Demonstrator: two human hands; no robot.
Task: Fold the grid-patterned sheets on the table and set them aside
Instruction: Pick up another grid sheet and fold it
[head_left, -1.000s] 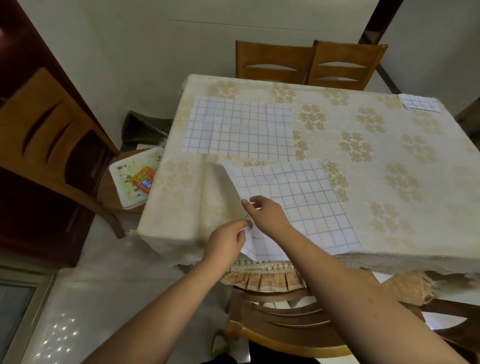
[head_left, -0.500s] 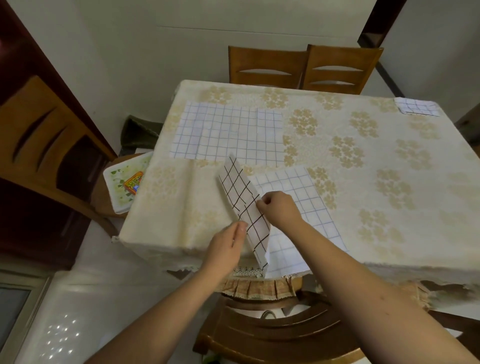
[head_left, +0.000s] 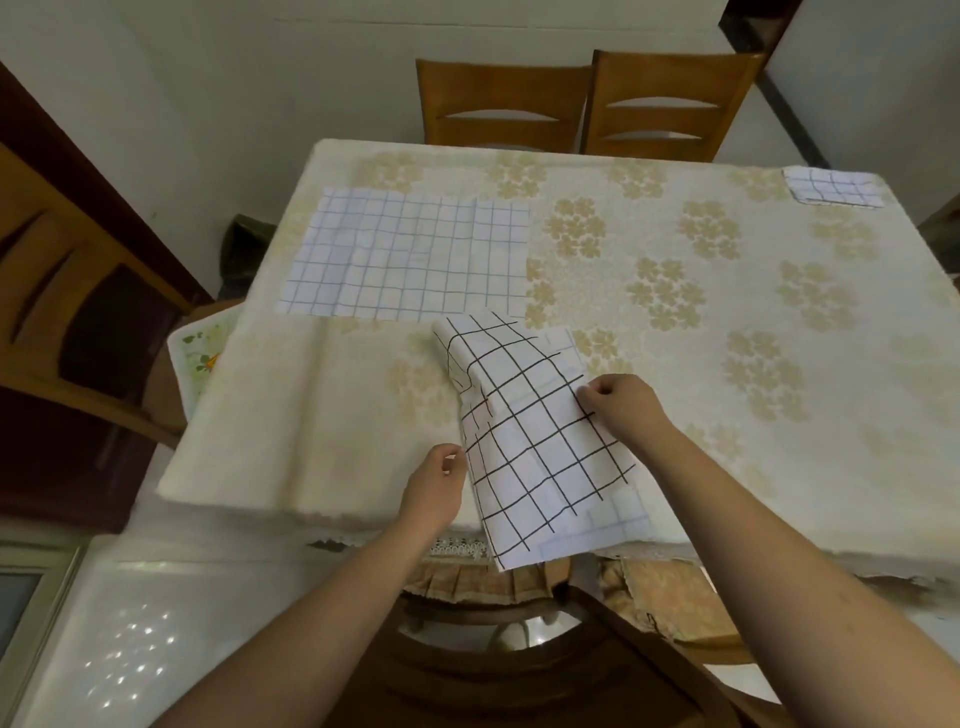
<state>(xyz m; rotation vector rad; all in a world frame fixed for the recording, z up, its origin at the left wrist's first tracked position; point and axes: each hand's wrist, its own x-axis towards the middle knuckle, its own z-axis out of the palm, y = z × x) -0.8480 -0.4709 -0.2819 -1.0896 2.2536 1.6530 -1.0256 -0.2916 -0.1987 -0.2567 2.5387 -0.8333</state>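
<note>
Folding is under way on the near sheet: I have its flap turned over so the dark-lined side faces up, draped across the paler-lined half below, at the front edge of the desk with its lower corner hanging past that edge. My left hand has a closed grip, pinching the sheet's left edge, and my right hand pinches the right edge, fingers curled on the fabric. By my reading this is the first fold, not yet laid flat; next I would need to bring the lifted edges down onto the matching edge beneath, square the corners and smooth out the hump near the far end. The sheet looks thin and limp, buckled along a ridge. A second sheet lies spread flat beyond the near sheet, and a small folded one sits far off beyond it to the right, at the desk's corner.
</note>
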